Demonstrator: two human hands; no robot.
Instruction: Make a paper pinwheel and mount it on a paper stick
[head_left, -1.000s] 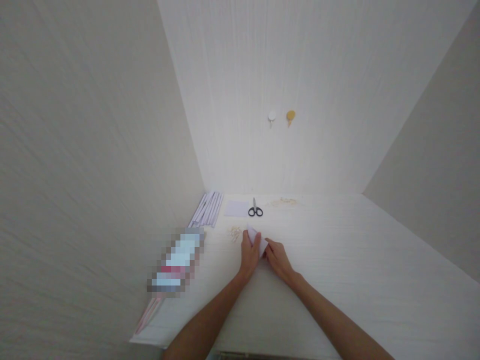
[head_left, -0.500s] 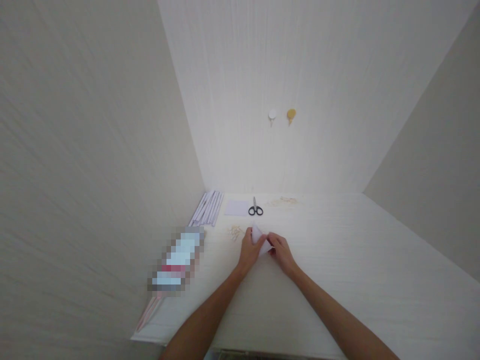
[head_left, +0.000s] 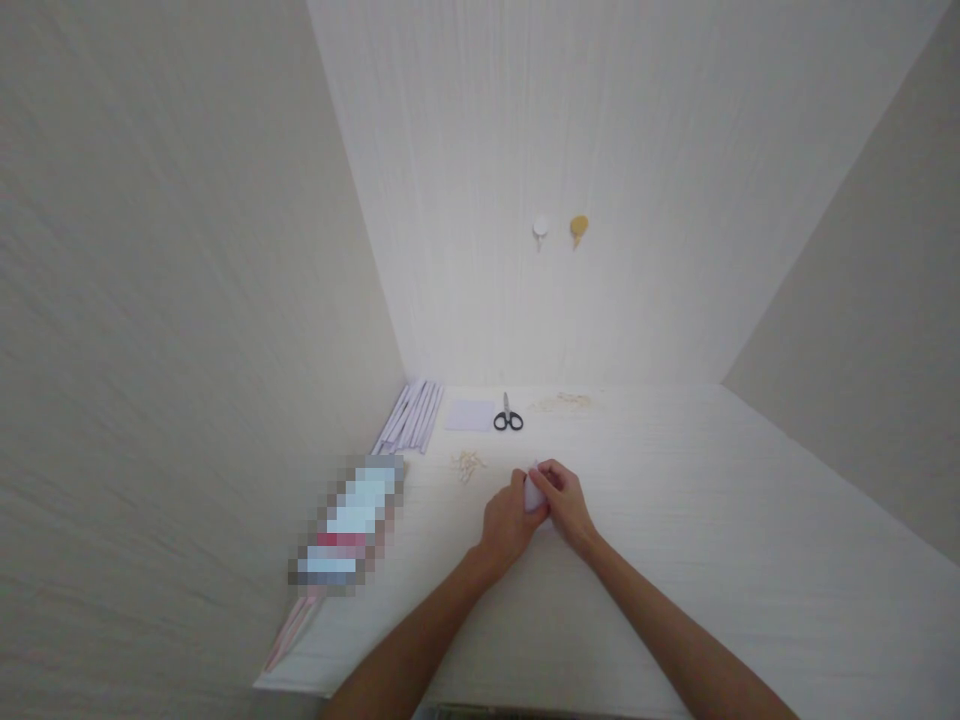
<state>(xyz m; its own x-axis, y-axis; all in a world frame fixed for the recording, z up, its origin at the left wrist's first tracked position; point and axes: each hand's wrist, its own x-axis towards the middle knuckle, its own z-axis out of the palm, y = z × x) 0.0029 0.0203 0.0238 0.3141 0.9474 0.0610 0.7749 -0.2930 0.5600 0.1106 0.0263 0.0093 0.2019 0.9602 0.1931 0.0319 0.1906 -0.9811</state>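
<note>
Both hands meet over the white tabletop around a small sheet of white paper (head_left: pixel 533 496). My left hand (head_left: pixel 508 522) is closed on the paper from the left, its thumb along the lower side. From the right, my right hand (head_left: pixel 564 500) pinches the paper's upper part between thumb and fingers. Most of the sheet is hidden by the hands, and it looks curled or folded. Just left of the hands lies a small pile of short, pale sticks like cotton swab tips (head_left: pixel 468 465). Black-handled scissors (head_left: pixel 508 416) lie beyond, beside a flat stack of white paper (head_left: pixel 470 415).
Several rolled white paper tubes (head_left: pixel 411 415) lie at the back left against the wall. Nearer, a blurred-out screen device (head_left: pixel 352 520) leans by the left wall. Thin pale scraps (head_left: pixel 566 402) lie at the back. A white hook (head_left: pixel 540 228) and a gold hook (head_left: pixel 578 228) are on the back wall.
My left hand has moved right, closer to my right hand. The paper, earlier spread as a wider pointed shape, now shows as a smaller, curled piece between the fingers.
</note>
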